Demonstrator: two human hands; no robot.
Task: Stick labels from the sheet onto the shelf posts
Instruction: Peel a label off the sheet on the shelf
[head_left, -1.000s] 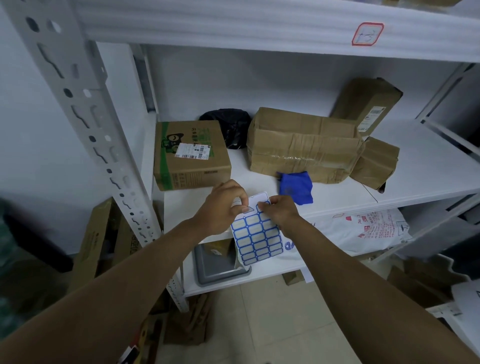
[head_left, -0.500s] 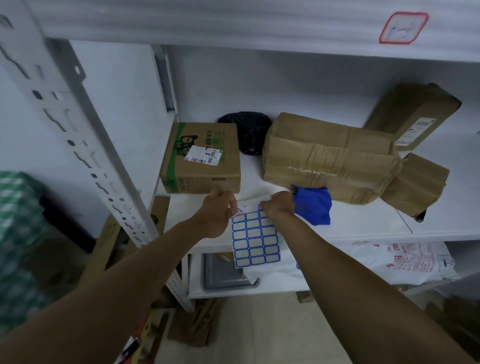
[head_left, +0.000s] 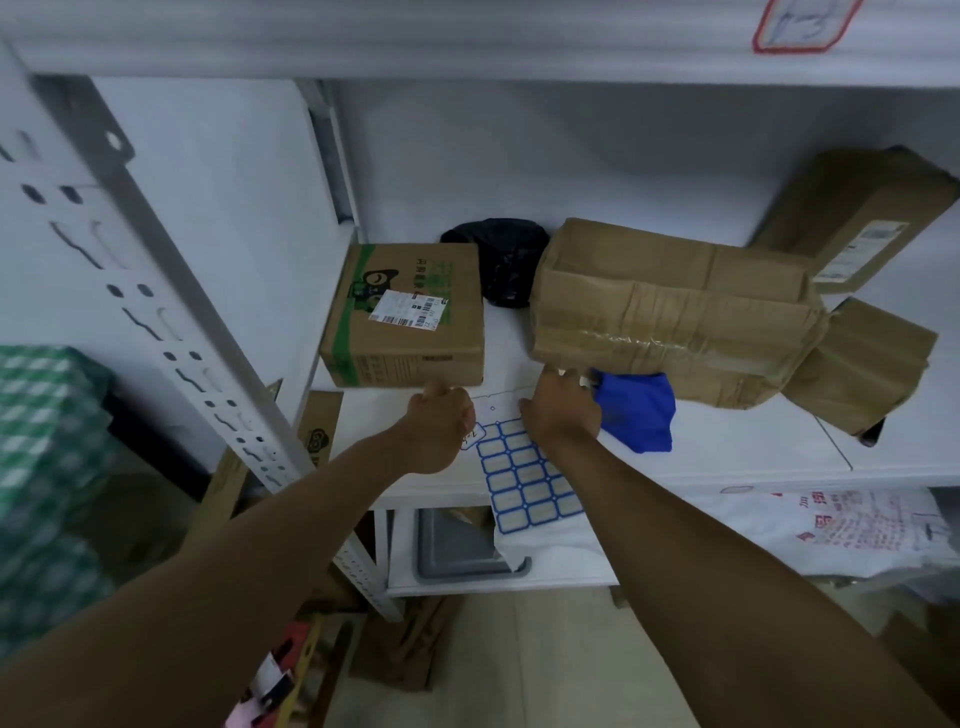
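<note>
White metal shelving unit (head_left: 727, 462) fills the view, middle shelf board in front of the person. Perforated white steel shelf post (head_left: 171, 332) runs diagonally at near left, slotted holes along it. Upper shelf beam across the top carries a red-bordered label (head_left: 802, 23) at far right, handwriting blurred.

On the middle shelf, large to small: long crumpled brown taped parcel (head_left: 675, 312) centre-right; brown cardboard box with green print and a white barcode sticker (head_left: 408, 317) to its left; tall brown parcel (head_left: 857, 213) leaning at far right; smaller brown parcel (head_left: 862, 364) just below it, touching the long parcel's right end; black plastic bag (head_left: 501, 260) behind, between box and long parcel; blue cloth (head_left: 639, 410) near the shelf edge, in front of the long parcel.

White sheet of blue-bordered rectangular labels (head_left: 524, 478) lies on the near shelf edge between both hands, lower part overhanging the edge.

Right hand (head_left: 561, 410) presses on the sheet's top right, holding it down; whether its fingers curl I cannot tell. Left hand (head_left: 441, 421) sits at the sheet's top left, fingers curled, pinching one peeled blue-bordered label (head_left: 471, 435) that is lifted off the sheet beside the grid.

Lower shelf: grey plastic tray (head_left: 457, 551), white printed bag (head_left: 831, 525) to the right.
</note>
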